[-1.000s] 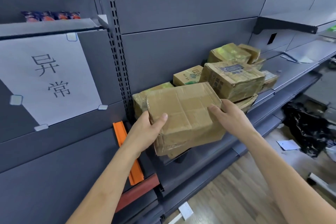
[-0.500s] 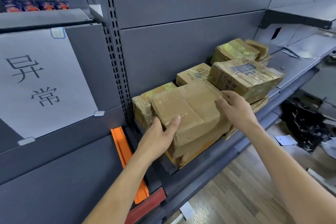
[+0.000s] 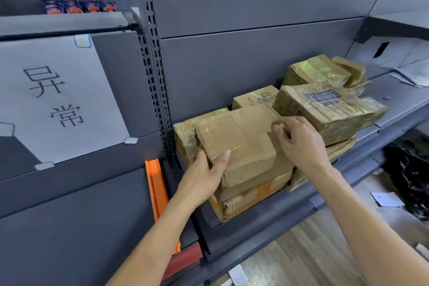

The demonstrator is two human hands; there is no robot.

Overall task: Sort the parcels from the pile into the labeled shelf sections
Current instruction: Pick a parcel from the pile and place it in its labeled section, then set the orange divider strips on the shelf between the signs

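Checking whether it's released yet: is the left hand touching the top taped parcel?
Touching. The head view shows the left hand gripping the taped parcel at its near left corner, thumb lying on its top face.

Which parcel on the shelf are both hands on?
The plain taped parcel, topmost at front left: the left hand grips its near corner, and the right hand rests curled at its right edge.

At least eight cardboard parcels [image 3: 236, 137], two hands [image 3: 204, 176] [image 3: 299, 144], one paper sign [image 3: 58, 100], one orange rail [image 3: 156, 188]
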